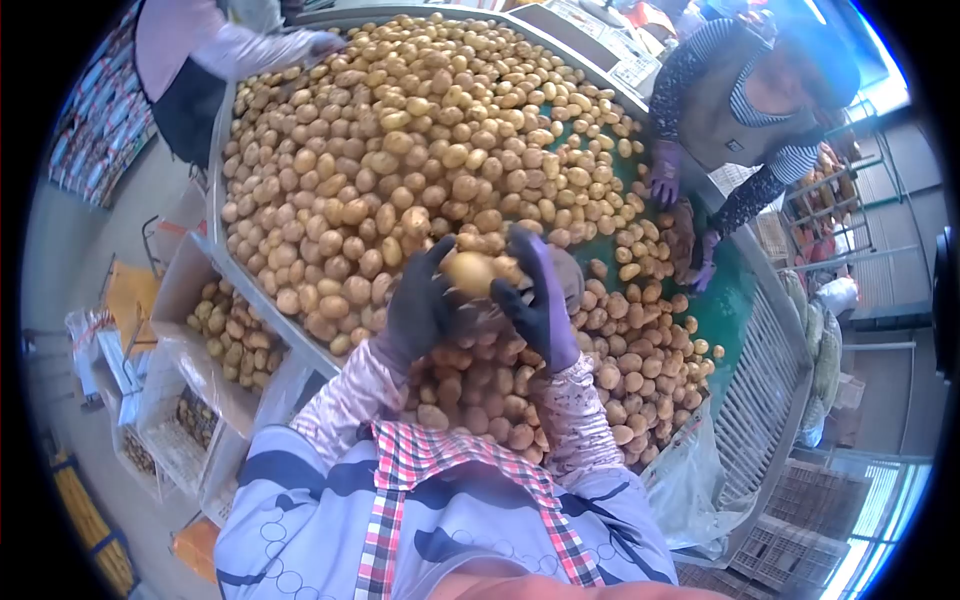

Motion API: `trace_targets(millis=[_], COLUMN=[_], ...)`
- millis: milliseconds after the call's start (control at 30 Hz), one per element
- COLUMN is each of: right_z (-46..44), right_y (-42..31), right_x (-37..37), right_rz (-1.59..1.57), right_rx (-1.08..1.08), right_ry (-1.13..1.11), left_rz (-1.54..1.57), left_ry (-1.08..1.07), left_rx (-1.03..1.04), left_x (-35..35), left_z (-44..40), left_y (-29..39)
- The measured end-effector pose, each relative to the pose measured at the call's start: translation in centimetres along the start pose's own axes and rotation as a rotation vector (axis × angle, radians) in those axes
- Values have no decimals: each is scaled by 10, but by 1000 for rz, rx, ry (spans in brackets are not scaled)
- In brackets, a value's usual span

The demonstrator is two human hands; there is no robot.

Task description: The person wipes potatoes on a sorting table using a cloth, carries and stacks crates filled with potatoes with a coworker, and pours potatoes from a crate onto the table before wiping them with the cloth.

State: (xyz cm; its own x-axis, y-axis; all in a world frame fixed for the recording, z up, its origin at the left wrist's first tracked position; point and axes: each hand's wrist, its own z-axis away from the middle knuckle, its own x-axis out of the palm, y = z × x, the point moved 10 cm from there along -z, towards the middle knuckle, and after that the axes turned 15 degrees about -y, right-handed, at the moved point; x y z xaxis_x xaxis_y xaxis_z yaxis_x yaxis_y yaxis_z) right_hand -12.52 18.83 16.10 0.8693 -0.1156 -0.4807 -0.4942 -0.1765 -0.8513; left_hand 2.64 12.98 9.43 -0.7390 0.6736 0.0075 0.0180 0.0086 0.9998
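A grey table rim (300, 335) bounds the potato heap (390, 150), which crowds close about both gloved hands; the widest uncovered stretch, a green surface (735, 310), shows at right beside a slatted grating (745, 400). Above the heap, the left hand (420, 310) curls round one side of a yellow potato (468, 273); the right hand (540, 300) is partly spread just beside it, its grip impossible to tell. Printing on the stacked sacks (100, 110) is too small to read. Across the table, a co-worker (750, 110) reaches toward the potatoes
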Motion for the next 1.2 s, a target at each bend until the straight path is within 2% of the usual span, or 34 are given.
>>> trace_targets(millis=[33, 67, 100, 133, 167, 200, 233, 300, 333, 367, 433, 500, 567, 633, 667, 767, 833, 900, 933, 967, 1000, 1067, 1133, 1200], right_z=[0, 2, 10, 26, 42, 53, 59, 66, 61, 68, 58, 57, 59, 60, 61, 71, 69, 62, 64, 63, 66, 59, 59, 61], right_y=[2, 5, 26, 58, 87, 83, 85, 88, 71, 85, 84, 73, 72, 80, 85, 128, 124, 81, 80, 80, 102, 68, 61, 72], right_x=[2, 7, 33, 61, 87, 97, 97, 94, 93, 95, 94, 94, 93, 95, 96, 85, 87, 96, 96, 95, 79, 84, 82, 87], right_rz=[102, 205, 427, 651, 878, 844, 791, 679, 729, 806, 723, 706, 699, 751, 778, 437, 524, 763, 753, 744, 327, 380, 325, 487], right_rx=[-10, -23, 72, 161, 248, 90, 109, 148, 115, 66, 244, 157, 145, 194, 219, 388, 329, 202, 166, 136, 342, 247, 250, 259], right_ry=[35, 73, -41, -151, -260, -185, -160, -119, -114, -65, -179, -137, -117, -147, -161, -53, -72, -162, -131, -96, 114, 72, 127, 28], left_rz=[117, 659, 1204, 1378, 1364, 1351, 1339, 1448, 1500, 1549, 1564, 1562, 1518, 1405, 1385, 1285, 1237, 1161, 1222, 791, 360, 1722, 1134, 1239], left_ry=[-12, -26, -39, -41, 16, 75, 137, 85, 55, 17, -9, -9, 123, 235, 196, 146, 225, 343, 351, 485, 592, 531, 773, 984], left_rx=[-24, -88, -145, -75, -69, -60, -47, 45, 80, 117, 162, 212, 184, 165, 239, 344, 260, 127, 106, 37, -40, 338, 356, 578], left_x=[-5, -5, 5, 0, -10, -20, -31, -43, -48, -55, -71, -87, -104, -121, -129, -149, -162, -169, -168, -196, -223, -214, -315, -429], left_z=[1, 1, 8, 12, 19, 27, 35, 49, 54, 57, 67, 78, 90, 100, 103, 117, 127, 146, 157, 176, 199, 201, 259, 311], left_y=[-3, -27, -40, -34, -31, -23, -18, -8, -8, -6, -4, -2, -7, -5, 4, 8, -14, -33, -28, -32, -37, -32, -66, -88])
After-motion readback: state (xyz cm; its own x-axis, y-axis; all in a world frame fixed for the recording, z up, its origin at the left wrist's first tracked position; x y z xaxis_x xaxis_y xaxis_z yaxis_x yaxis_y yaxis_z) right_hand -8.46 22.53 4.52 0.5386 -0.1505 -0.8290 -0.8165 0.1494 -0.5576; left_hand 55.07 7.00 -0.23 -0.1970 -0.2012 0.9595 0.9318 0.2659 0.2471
